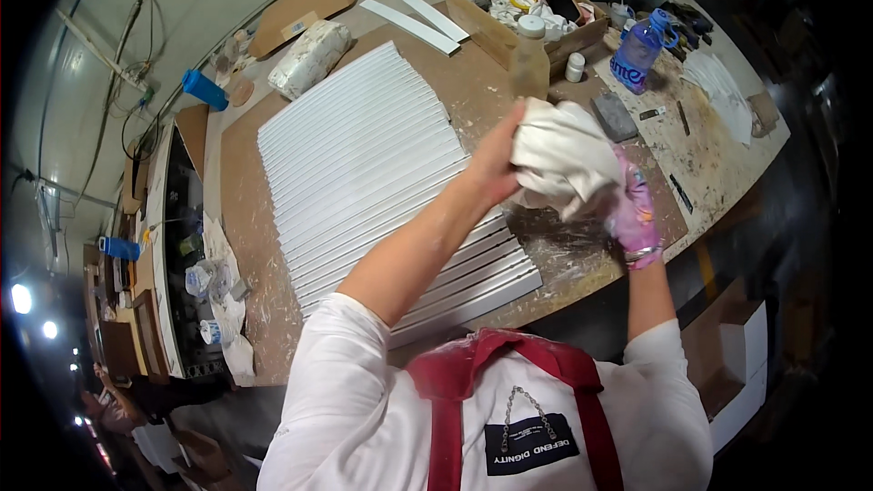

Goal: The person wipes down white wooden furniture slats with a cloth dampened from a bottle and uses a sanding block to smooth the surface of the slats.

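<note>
We see the near edge of the table (718, 159) bend up and away on the right side. Many long white strips (350, 164) lie side by side in a big slanted patch, and the closest ones sit near that edge. Brown board (247, 191) shows along the left of the strips, and more brown shows on the right, beneath our hands, so there is some room there to move. Past our hands the room gets tight: a wooden box (475, 25) full of things, a cloudy bottle (529, 68), a small white jar (575, 67), a purple bottle (642, 53) and a gray block (616, 116) all stand or lie close by. Our bare left hand (496, 155) is curled around the left side of a bunched white cloth (566, 156) and has hold of it. The cloth is in front of us, to the right of the strips. Our right hand (635, 211), in a pink glove, touches the right side of the cloth, but it is blurry and partly hidden, so we cannot tell how far its fingers close.
</note>
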{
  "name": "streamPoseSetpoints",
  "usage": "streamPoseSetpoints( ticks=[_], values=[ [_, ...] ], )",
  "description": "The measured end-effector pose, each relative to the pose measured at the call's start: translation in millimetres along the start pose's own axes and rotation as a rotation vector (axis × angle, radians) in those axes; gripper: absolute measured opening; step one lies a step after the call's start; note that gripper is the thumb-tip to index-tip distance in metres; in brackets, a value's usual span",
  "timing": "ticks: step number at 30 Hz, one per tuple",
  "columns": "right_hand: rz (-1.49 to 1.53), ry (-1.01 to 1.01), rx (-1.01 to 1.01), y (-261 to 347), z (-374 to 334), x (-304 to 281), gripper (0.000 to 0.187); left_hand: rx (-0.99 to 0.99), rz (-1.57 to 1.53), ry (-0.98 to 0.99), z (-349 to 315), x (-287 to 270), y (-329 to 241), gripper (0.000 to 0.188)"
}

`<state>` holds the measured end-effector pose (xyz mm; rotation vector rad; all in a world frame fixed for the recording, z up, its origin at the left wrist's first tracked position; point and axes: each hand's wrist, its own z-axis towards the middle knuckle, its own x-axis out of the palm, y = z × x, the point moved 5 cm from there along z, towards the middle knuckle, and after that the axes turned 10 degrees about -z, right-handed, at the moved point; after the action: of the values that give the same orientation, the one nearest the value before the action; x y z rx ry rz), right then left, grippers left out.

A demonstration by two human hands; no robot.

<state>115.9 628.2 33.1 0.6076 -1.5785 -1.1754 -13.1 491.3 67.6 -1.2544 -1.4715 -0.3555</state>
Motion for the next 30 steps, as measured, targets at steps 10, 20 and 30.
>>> streamPoseSetpoints(
  ticks=[10,20,30],
  values=[
    [-0.767,0.011,0.006,-72,15,-51,0.084,0.321,1.346,-0.032,57,-38,-106,0.061],
    [-1.467,-0.142,-0.614,109,169,16,0.039,0.707,1.296,0.000,142,-30,-70,0.096],
    [-1.723,-0.220,-0.888,57,157,81,0.056,0.757,1.572,0.042,140,-36,-52,0.065]
  ],
)
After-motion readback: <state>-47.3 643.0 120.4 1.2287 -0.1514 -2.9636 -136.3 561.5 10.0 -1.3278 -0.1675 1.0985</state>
